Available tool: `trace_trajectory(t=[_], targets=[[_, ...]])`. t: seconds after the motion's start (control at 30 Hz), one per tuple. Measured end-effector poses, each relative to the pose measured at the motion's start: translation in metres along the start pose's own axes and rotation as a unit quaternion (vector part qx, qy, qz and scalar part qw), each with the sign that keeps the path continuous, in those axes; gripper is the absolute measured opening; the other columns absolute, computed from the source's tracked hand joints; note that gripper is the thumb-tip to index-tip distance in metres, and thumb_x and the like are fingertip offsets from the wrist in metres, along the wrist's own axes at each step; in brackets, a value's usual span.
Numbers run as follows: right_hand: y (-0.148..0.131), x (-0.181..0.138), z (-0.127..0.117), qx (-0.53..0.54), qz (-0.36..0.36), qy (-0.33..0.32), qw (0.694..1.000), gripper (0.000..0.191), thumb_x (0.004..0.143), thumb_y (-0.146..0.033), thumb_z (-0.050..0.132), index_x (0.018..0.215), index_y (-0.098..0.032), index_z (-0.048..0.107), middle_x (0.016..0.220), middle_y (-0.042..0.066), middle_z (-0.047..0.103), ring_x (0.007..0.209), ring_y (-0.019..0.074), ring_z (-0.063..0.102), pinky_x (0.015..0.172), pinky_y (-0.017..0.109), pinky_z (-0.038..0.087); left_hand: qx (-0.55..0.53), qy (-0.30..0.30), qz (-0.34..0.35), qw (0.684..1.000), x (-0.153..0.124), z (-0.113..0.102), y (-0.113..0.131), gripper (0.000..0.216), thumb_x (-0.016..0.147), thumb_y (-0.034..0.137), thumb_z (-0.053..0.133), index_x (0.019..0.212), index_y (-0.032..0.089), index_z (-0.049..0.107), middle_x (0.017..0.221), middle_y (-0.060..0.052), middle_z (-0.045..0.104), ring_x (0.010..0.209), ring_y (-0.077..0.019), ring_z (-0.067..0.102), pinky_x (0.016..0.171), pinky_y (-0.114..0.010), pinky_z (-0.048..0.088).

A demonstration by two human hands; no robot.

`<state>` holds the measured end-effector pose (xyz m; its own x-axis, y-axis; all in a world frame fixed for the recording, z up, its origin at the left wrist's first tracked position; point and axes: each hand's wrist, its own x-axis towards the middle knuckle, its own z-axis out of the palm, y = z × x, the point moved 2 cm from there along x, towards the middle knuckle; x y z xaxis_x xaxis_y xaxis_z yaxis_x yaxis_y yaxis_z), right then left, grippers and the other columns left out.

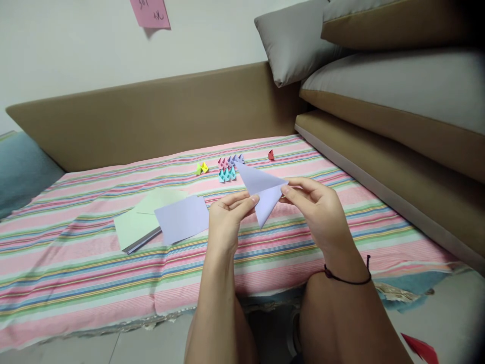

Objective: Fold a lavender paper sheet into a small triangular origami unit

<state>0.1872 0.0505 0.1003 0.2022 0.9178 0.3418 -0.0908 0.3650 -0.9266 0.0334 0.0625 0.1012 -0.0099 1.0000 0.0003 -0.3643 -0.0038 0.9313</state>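
Note:
A sheet of lavender paper, creased into triangular flaps, is held up between both hands over the striped cloth. My left hand pinches its lower left edge, thumb on top. At the right corner, my right hand grips the paper between thumb and fingers; a dark cord bracelet circles that wrist. Just behind the paper stand small folded paper pieces: pink ones, lavender ones and turquoise ones. Left of my left hand lies a flat lavender sheet.
Pale green sheets lie stacked at the left. Yellow folded pieces and a red one sit farther back. Large cushions rise on the right, and a brown backrest lines the back. Red paper is at lower right.

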Motion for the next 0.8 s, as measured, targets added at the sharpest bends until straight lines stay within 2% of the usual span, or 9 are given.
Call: trace_trajectory(t=[0.13,0.3,0.53,0.8], targets=[[-0.004,0.000,-0.002,-0.002,-0.041,-0.031,0.999,0.030,0.079,-0.023,0.065,0.109,-0.026,0.065,0.111,0.003,0.065,0.093,0.0183,0.065,0.071,0.029,0.059,-0.004,0.004,0.000,1.000,0.000,0.000,0.001,0.029,0.050,0.025,0.085,0.073,0.012,0.074,0.072,-0.006,0.073,0.065,-0.0160,0.067,0.070,-0.029,0.055],[-0.009,-0.001,-0.010,-0.052,-0.067,-0.052,0.995,0.013,0.080,-0.021,0.064,0.092,-0.024,0.071,0.092,0.002,0.070,0.083,0.0165,0.067,0.071,0.028,0.058,0.009,-0.012,0.008,1.000,0.000,-0.001,0.004,0.028,0.052,0.026,0.084,0.074,0.013,0.074,0.070,-0.006,0.073,0.066,-0.0168,0.067,0.069,-0.029,0.055],[-0.006,0.000,-0.016,-0.069,-0.063,-0.040,0.995,0.013,0.076,-0.019,0.069,0.087,-0.023,0.072,0.085,0.001,0.073,0.078,0.0158,0.068,0.074,0.029,0.058,0.060,-0.014,0.045,0.997,-0.003,-0.001,0.006,0.027,0.053,0.025,0.084,0.076,0.014,0.075,0.080,-0.009,0.075,0.073,-0.0216,0.070,0.071,-0.032,0.056],[-0.008,0.000,-0.016,-0.042,-0.046,-0.036,0.997,0.014,0.073,-0.022,0.072,0.086,-0.022,0.070,0.084,0.002,0.072,0.079,0.0171,0.068,0.074,0.031,0.058,0.066,-0.007,0.048,0.997,-0.004,0.003,0.007,0.026,0.051,0.025,0.084,0.073,0.015,0.075,0.078,-0.008,0.075,0.075,-0.0235,0.070,0.072,-0.034,0.056]])
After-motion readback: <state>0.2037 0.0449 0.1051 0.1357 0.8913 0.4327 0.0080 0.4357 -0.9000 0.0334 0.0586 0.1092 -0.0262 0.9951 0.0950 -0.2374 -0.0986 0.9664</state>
